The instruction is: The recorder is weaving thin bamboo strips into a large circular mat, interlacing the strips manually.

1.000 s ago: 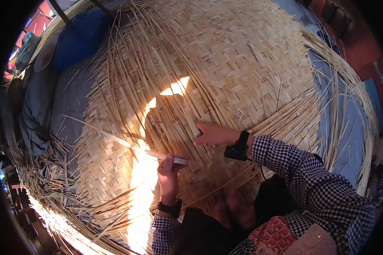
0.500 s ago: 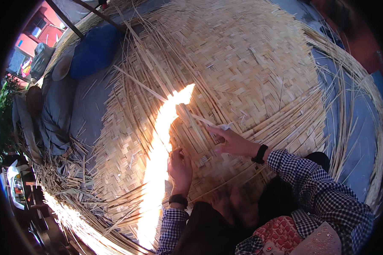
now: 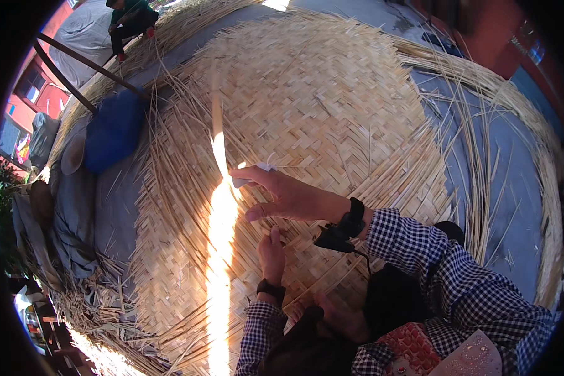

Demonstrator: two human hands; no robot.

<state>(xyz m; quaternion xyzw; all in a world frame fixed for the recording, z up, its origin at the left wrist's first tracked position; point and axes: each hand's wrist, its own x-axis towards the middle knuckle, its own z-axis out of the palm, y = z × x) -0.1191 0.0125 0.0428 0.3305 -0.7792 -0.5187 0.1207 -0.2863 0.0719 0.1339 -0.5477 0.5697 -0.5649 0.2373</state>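
A large round woven bamboo mat fills the view, with loose strips fanning from its edge. My right hand is raised over the mat and pinches a long thin bamboo strip that runs up and away, along with something small and white. My left hand rests flat on the weave just below the right hand, fingers pressing on the strips. A bright streak of sun glare crosses the mat beside both hands. Both wrists carry dark bands, and my sleeves are checked.
A blue bundle and grey cloth lie at the mat's left edge. Another person crouches at the far top left. Loose strips spread over grey ground on the right. My bare feet rest on the mat's near edge.
My right hand has lifted and moved left with the strip, which now stands more upright. My left hand has shifted slightly right and stays on the weave. The view has tilted.
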